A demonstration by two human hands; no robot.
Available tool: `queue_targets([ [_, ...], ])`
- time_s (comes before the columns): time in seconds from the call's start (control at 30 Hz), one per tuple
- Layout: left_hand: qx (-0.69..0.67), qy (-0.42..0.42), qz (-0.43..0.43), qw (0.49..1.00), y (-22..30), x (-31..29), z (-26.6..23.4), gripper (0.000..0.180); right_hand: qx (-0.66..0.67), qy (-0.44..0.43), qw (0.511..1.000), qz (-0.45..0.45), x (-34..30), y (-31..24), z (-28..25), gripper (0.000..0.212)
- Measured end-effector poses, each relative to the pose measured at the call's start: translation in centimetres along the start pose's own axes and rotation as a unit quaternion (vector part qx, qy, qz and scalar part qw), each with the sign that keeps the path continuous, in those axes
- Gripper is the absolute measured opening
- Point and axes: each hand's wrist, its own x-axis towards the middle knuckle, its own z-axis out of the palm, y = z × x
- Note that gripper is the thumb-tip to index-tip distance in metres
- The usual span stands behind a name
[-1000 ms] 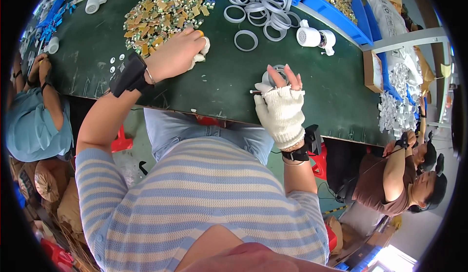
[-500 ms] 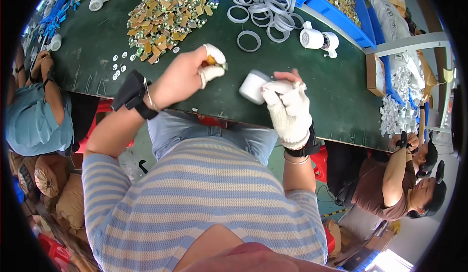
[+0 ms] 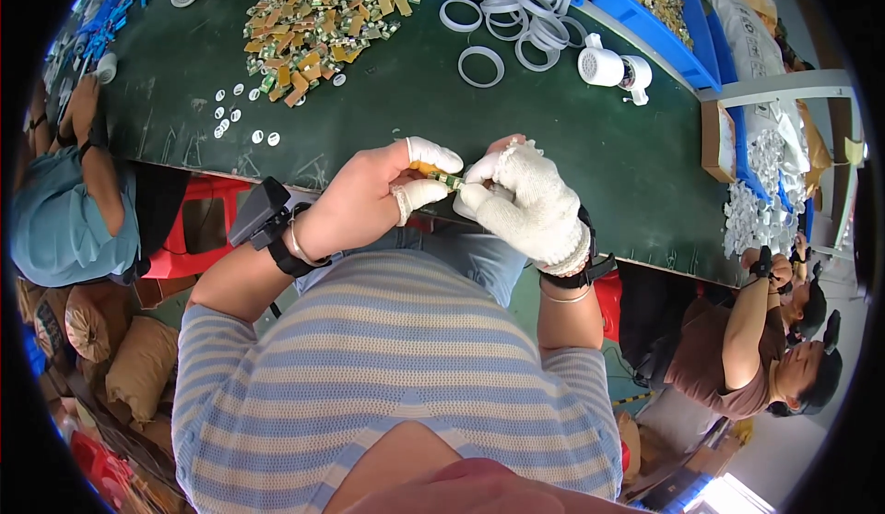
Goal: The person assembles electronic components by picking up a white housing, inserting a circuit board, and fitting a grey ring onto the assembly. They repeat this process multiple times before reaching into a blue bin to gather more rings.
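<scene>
Two hands at a dark green surface (image 3: 608,182), head view; clock directions are read from the small circuit board (image 3: 446,180) unless stated otherwise, with 12 at the top. The board lies between the two hands, just above the near edge of the surface: at 3 o'clock from the left hand (image 3: 364,189) and at 9 o'clock from the right hand (image 3: 533,199). The left hand is closed to a narrow pinch, its thumb and forefinger, both in white coverings, holding the board so that its green end projects toward the right hand. The right hand, in a white knitted glove, is partly curled, its thumb and forefinger drawn close together at the board's projecting end; whether it grips the board, or something beneath the palm, cannot be made out.

At 11 o'clock, a broad pile of similar boards (image 3: 323,25). Between 9 and 10 o'clock, scattered white discs (image 3: 257,136). Between 12 and 1 o'clock, a heap of grey rings (image 3: 544,32), with a single ring (image 3: 461,73) lying apart on its near side. At 2 o'clock, a white cylindrical housing (image 3: 601,66); beyond it, a blue tray (image 3: 636,18). At 3 o'clock, well apart, a cardboard box (image 3: 712,150). At 9 o'clock, a co-worker in teal (image 3: 74,214); at 4 o'clock, a co-worker in brown (image 3: 705,357).
</scene>
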Motion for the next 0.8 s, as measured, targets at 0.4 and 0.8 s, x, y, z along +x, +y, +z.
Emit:
queue_targets([
  [0.4, 0.059, 0.006, 0.006, 0.998, 0.5, -0.5, 0.2, 0.023, -0.041, 0.001, 0.999, 0.001, -0.1, 0.4, 0.1, 0.016],
  [0.8, 0.04, -0.007, -0.04, 0.998, 0.4, -0.6, 0.2, 0.023, 0.023, -0.054, 0.998, 0.02, -0.1, 1.2, -0.5, 0.016],
])
